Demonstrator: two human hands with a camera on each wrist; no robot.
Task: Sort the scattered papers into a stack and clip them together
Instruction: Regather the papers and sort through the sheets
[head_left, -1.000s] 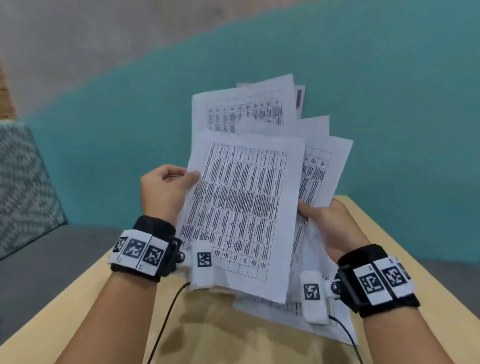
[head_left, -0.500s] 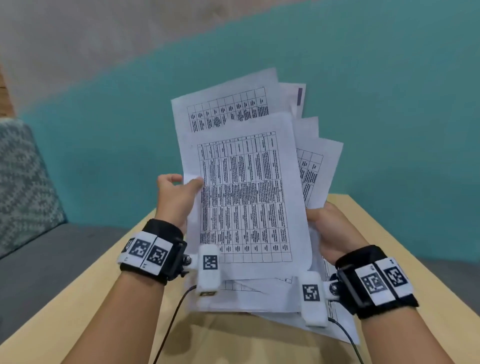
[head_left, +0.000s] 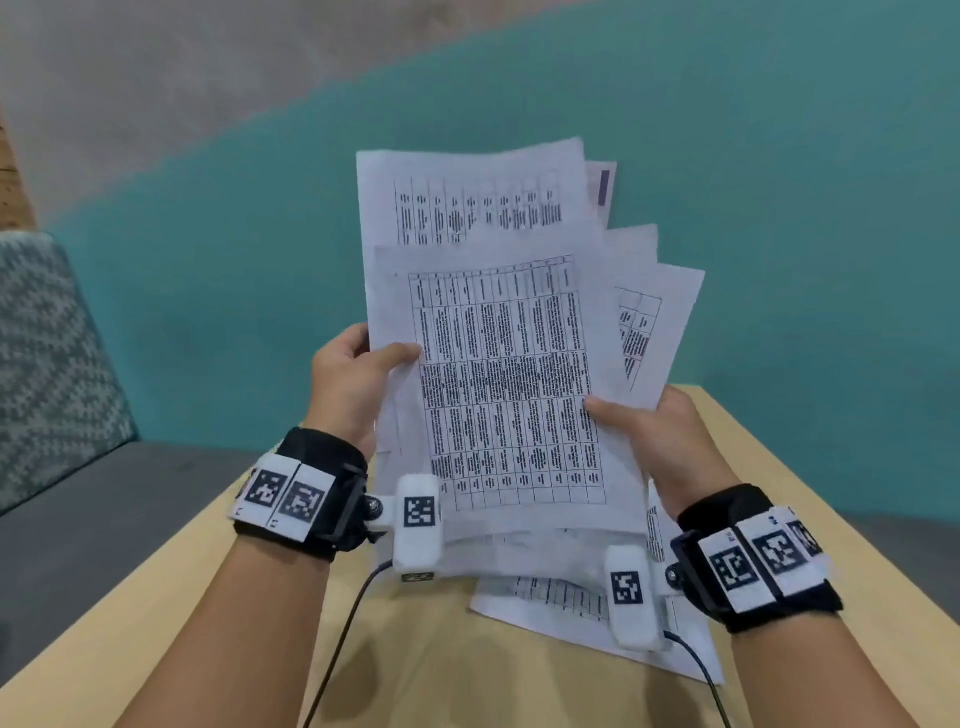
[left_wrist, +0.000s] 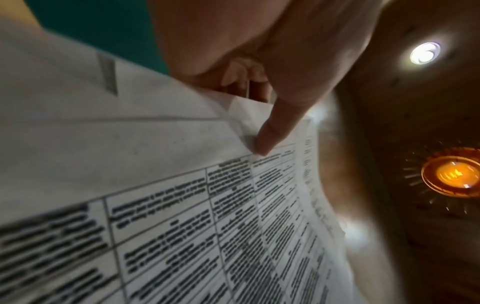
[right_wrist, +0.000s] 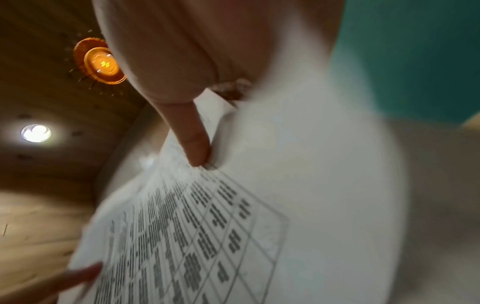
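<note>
I hold a loose bundle of printed papers (head_left: 498, 374) upright above the wooden table (head_left: 447, 670), the sheets fanned out unevenly at the top and right. My left hand (head_left: 358, 379) pinches the bundle's left edge, thumb on the front sheet (left_wrist: 182, 205). My right hand (head_left: 654, 436) grips the right edge, thumb pressed on the front sheet (right_wrist: 207, 226). The lower edges of the sheets hang near the table. No clip is visible in any view.
A cushioned seat with a patterned pillow (head_left: 47, 353) stands at the left, beside the table. A teal wall (head_left: 779, 208) rises behind. Cables (head_left: 343, 639) run from both wrist cameras across the tabletop toward me.
The front sheet turned from tilted to nearly upright and slid closer in line with the sheets behind. My left hand shifted right and up along the edge; my right thumb moved onto the front sheet.
</note>
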